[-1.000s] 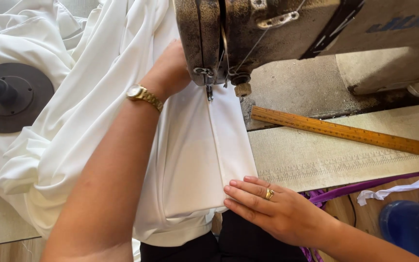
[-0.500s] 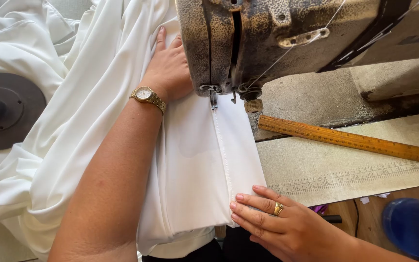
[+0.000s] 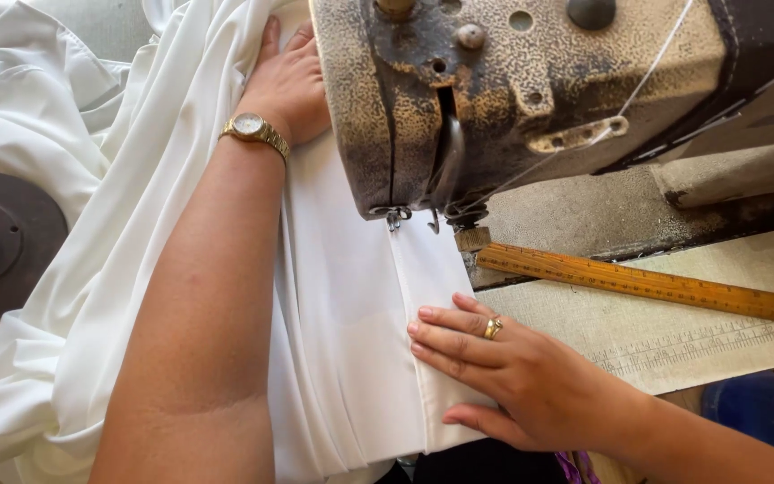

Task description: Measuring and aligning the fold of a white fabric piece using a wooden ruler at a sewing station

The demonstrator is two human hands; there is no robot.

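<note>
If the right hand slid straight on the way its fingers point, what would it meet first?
The right hand points left across the white fabric; it would likely meet the stitched seam fold at its fingertips, then the left forearm.

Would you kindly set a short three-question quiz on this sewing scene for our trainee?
1. True or false: the left hand lies on the white fabric behind the sewing machine.
2. What lies right of the needle? A) scissors B) wooden ruler C) tape
3. Which hand wears a ring?

Key: 1 true; 2 B; 3 the right hand, flat on the fabric beside the seam.
</note>
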